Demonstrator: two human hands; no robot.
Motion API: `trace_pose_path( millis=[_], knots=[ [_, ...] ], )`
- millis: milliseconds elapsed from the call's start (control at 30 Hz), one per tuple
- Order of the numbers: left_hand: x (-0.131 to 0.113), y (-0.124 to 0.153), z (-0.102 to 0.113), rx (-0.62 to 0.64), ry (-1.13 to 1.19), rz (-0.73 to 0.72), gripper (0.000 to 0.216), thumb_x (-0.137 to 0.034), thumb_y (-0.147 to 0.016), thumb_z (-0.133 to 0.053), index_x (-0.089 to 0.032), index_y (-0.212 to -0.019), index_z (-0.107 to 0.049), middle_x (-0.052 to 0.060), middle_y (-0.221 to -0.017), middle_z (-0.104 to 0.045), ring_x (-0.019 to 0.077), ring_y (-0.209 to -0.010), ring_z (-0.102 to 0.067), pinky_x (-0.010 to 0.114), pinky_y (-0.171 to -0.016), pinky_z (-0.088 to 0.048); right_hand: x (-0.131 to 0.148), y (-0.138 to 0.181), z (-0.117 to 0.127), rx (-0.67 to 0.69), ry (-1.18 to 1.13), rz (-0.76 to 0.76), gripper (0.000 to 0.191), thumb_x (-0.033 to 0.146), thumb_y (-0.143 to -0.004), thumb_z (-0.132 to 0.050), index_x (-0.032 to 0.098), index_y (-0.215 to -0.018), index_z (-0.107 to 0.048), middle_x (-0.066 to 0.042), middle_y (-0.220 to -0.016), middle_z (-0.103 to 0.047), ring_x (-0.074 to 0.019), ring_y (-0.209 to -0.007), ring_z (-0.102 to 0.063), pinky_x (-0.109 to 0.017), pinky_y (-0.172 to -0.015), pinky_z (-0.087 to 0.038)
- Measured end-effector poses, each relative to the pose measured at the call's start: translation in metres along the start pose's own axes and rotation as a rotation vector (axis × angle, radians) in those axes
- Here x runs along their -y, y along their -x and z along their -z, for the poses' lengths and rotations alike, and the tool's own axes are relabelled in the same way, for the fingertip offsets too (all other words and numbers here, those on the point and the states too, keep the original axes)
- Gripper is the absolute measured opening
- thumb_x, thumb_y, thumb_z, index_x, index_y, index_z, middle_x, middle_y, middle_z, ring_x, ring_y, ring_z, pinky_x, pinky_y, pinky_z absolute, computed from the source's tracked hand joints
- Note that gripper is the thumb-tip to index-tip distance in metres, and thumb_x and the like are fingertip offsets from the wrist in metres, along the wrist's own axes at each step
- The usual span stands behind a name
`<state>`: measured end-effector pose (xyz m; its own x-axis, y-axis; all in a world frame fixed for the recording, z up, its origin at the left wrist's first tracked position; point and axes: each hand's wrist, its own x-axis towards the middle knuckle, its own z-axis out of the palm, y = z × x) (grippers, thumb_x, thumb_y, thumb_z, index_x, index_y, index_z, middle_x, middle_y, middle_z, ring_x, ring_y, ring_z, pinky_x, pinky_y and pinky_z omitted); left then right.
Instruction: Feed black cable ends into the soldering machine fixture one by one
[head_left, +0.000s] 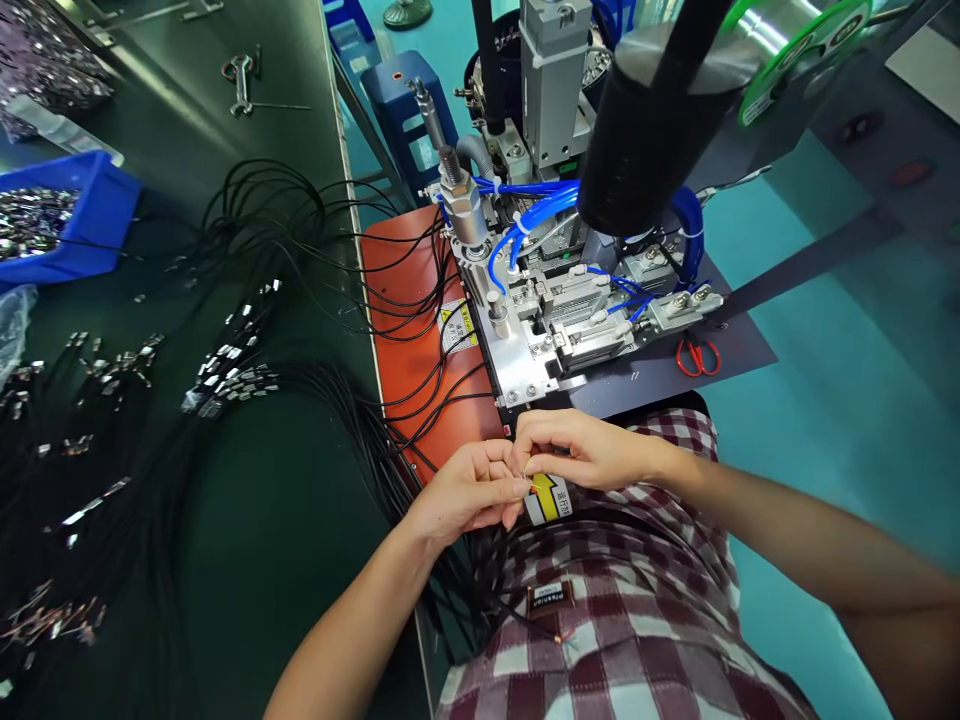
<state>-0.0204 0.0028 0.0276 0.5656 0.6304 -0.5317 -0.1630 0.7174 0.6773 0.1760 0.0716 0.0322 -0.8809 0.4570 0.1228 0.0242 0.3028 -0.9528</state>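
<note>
My left hand [474, 488] is closed in a pinch close to my lap. Between its thumb and fingers show the thin coloured wires [535, 488] of a cable end. My right hand [576, 450] meets it fingertip to fingertip, pinched on the same fine wires; the exact grip is partly hidden. Just behind the fingers is a label with a yellow arrow [551, 498]. Black cables [375, 470] run over the table edge beside my left wrist. Another cable end with bared wires [564, 640] lies against the checked clothing.
A metal machine [525, 350] with blue air tubes stands ahead, beside an orange-red plate [409, 340]. Red scissors [697, 357] lie to its right. On the dark green table [255, 540] are bundled connectors [232, 360], a blue bin [90, 225] of metal parts and a wrench [241, 85].
</note>
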Motion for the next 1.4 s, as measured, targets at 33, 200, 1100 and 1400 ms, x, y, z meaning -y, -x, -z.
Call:
trace_pose_path(
  millis=[33,200,1100,1400],
  knots=[
    [0.000,0.000,-0.002,-0.029,0.000,-0.023,0.030,-0.035,-0.075,-0.073,-0.016,-0.079,-0.050,-0.002,-0.049,-0.061,0.0017,-0.029,-0.029,0.015,-0.032,-0.015,0.000,0.000,-0.001,-0.028,-0.015,-0.015,0.012,0.017,-0.093,-0.051,0.016,-0.090,-0.063,-0.003,-0.085,-0.060,-0.0138,-0.078,-0.055,-0.027,-0.073,-0.046],
    [0.000,0.002,-0.010,-0.149,-0.041,-0.100,0.027,-0.034,-0.077,-0.071,-0.015,-0.077,-0.051,-0.001,-0.050,-0.062,0.0022,-0.030,-0.033,0.014,-0.032,-0.019,0.005,0.009,-0.012,-0.315,-0.039,-0.122,0.012,0.018,-0.092,-0.052,0.017,-0.090,-0.064,-0.004,-0.087,-0.062,-0.0140,-0.077,-0.057,-0.027,-0.070,-0.047],
    [0.005,-0.001,-0.019,-0.374,-0.035,-0.221,0.020,-0.031,-0.081,-0.066,-0.014,-0.082,-0.055,-0.001,-0.055,-0.062,0.0010,-0.035,-0.033,0.014,-0.038,-0.018,0.008,0.020,-0.053,-0.687,0.045,-0.287,0.009,0.022,-0.087,-0.062,0.020,-0.096,-0.064,-0.004,-0.090,-0.064,-0.0131,-0.069,-0.056,-0.026,-0.062,-0.045],
    [0.004,-0.002,-0.022,-0.362,0.007,-0.225,0.018,-0.028,-0.081,-0.066,-0.014,-0.081,-0.055,0.000,-0.057,-0.063,0.0013,-0.035,-0.034,0.014,-0.038,-0.020,0.007,0.020,-0.051,-0.604,0.091,-0.222,0.012,0.017,-0.093,-0.050,0.019,-0.082,-0.055,-0.003,-0.080,-0.057,-0.0151,-0.074,-0.054,-0.029,-0.069,-0.043]
  ],
)
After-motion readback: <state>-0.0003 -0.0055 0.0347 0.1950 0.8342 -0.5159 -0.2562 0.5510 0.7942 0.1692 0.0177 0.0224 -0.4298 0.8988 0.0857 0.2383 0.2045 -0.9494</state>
